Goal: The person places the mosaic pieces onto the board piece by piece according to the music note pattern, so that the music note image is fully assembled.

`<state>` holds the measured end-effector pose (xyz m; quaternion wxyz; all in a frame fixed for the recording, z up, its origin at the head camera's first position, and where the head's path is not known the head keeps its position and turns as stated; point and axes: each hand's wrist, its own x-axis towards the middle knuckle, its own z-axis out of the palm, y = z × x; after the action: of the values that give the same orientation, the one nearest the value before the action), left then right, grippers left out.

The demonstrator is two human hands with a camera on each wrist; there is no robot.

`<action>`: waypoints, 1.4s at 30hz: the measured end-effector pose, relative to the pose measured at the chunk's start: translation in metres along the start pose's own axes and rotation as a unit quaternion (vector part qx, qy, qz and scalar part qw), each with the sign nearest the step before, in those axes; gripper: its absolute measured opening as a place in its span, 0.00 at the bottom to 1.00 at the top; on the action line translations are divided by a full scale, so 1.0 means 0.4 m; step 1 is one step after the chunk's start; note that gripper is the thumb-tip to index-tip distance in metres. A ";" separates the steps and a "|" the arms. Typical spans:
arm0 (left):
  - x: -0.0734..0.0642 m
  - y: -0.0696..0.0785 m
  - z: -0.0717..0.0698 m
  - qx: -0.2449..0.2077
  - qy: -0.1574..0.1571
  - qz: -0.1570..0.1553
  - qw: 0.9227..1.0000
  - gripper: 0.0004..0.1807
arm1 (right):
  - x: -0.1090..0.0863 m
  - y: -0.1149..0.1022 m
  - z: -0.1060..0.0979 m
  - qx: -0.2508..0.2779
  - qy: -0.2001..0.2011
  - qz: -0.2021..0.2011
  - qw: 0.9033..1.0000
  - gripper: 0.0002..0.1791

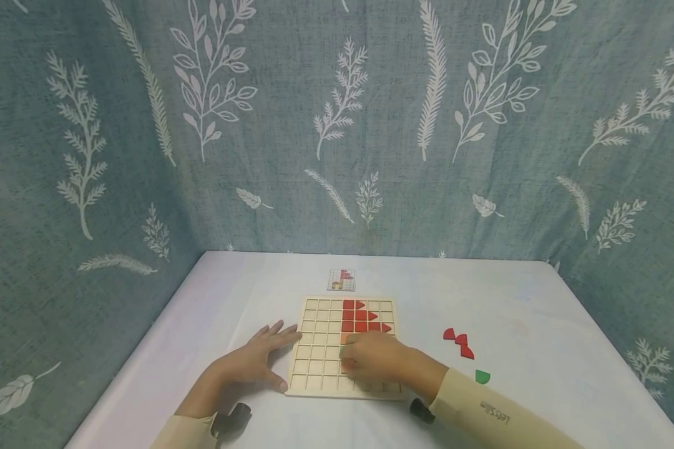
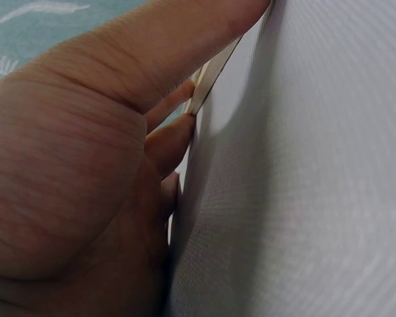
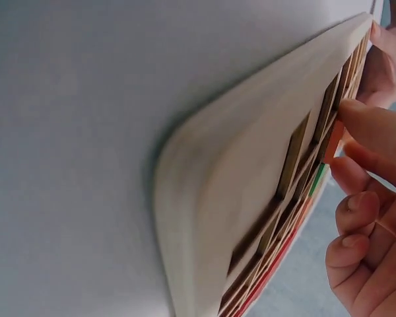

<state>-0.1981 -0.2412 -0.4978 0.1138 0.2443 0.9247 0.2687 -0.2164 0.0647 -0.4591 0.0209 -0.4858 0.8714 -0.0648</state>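
Observation:
A pale wooden grid board [image 1: 317,360] lies on the table with rows of red tiles [image 1: 361,315], several square and some with pointed ends. My right hand [image 1: 376,357] is over the board's lower middle. In the right wrist view, its thumb and forefinger pinch an orange tile [image 3: 333,140] at the grid, and the other fingers curl beside it. A green tile [image 3: 317,179] sits in the grid just by that one. My left hand [image 1: 249,360] rests at the board's left edge with fingers spread, its thumb touching the lower left corner. The right hand hides part of the grid.
Behind the board lies a small pattern card [image 1: 341,280] with a printed coloured design. To the right are a few loose red quarter-round pieces [image 1: 467,352] and a green one [image 1: 482,376]. A patterned cloth [image 1: 337,125] hangs behind the white tabletop [image 1: 247,280].

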 end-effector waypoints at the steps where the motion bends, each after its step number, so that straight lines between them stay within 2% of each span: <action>1: 0.000 -0.001 0.000 0.001 0.000 0.002 1.000 0.60 | 0.001 -0.002 -0.001 -0.003 0.001 -0.003 1.000 0.04; 8: 0.003 -0.003 0.003 0.002 0.003 -0.004 1.000 0.61 | 0.005 -0.014 0.001 -0.006 0.020 -0.026 0.999 0.08; 18: 0.002 0.002 0.000 0.002 0.001 -0.012 1.000 0.62 | -0.008 -0.003 0.011 0.008 0.024 0.000 1.000 0.07; 24: 0.003 0.003 -0.001 0.003 0.001 -0.008 1.000 0.61 | -0.003 -0.009 0.011 0.005 0.011 0.025 1.000 0.09; 29: 0.003 0.008 -0.001 -0.002 -0.001 -0.017 1.000 0.61 | 0.000 -0.019 0.012 -0.010 -0.003 0.041 0.999 0.07; 42: 0.003 0.008 0.000 -0.006 0.002 -0.015 1.000 0.61 | 0.003 -0.032 0.006 -0.049 -0.008 0.031 0.998 0.10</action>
<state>-0.1978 -0.2381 -0.4961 0.1172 0.2289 0.9270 0.2730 -0.2059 0.0569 -0.4597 0.0064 -0.4596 0.8879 -0.0172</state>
